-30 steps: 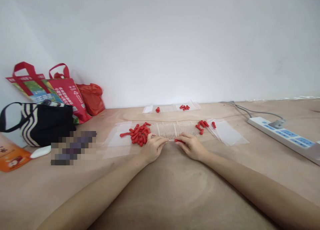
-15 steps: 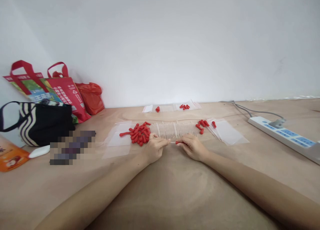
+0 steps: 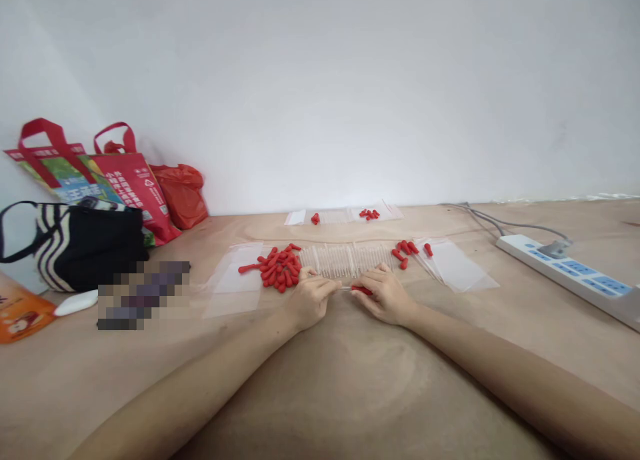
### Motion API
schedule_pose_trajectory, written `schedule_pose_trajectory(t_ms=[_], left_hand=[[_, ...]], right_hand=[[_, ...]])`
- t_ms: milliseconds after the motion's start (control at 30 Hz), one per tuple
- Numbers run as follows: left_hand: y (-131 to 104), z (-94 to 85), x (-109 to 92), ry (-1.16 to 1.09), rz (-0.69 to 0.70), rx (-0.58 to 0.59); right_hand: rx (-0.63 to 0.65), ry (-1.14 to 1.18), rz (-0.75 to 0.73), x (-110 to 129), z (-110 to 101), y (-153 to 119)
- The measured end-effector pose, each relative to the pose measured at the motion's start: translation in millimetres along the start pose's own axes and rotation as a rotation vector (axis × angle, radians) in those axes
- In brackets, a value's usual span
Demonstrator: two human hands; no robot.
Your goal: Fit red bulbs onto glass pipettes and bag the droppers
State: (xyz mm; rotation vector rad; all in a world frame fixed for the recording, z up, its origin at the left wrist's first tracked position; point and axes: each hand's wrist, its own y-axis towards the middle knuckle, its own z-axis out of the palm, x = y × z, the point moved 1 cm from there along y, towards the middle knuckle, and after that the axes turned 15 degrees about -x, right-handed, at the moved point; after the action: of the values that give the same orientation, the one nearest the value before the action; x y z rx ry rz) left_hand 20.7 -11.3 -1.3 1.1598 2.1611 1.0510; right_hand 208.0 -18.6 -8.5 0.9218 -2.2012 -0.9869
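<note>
My left hand (image 3: 313, 300) is closed, its fingertips pinching a thin clear dropper tube (image 3: 346, 288) held sideways. The tube's right end meets a red rubber dropper bulb (image 3: 362, 290), pinched in my closed right hand (image 3: 383, 297); the fingers partly hide the bulb. Just beyond both hands lies a row of clear tubes (image 3: 335, 261), side by side. A heap of red bulbs (image 3: 280, 270) sits left of the row, close to my left hand. Several red-topped droppers (image 3: 404, 249) lie to the right of the row.
Clear plastic bags lie at left (image 3: 235, 293) and right (image 3: 465, 267). Near the wall is another bag (image 3: 340, 215) with red bulbs and tubes. A white power strip (image 3: 565, 267) stands far right. Carrier bags (image 3: 135, 187) and a black bag (image 3: 100, 247) stand left.
More of the red bulb shows at my right fingertips, and less bare tube shows between the hands. My right fingers have shifted slightly; the left hand keeps its pinch.
</note>
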Motion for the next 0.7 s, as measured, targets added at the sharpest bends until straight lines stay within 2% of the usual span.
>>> schedule_pose_trajectory(t_ms=[233, 700], left_hand=[[0.6, -3.7, 5.2, 0.083, -0.066, -0.026], [-0.7, -4.7, 0.8, 0.065, -0.022, -0.032]], right_hand=[[-0.039, 0.012, 0.045, -7.5, -3.7, 0.8], [0.045, 0.059, -0.086, -7.2, 1.4, -0.9]])
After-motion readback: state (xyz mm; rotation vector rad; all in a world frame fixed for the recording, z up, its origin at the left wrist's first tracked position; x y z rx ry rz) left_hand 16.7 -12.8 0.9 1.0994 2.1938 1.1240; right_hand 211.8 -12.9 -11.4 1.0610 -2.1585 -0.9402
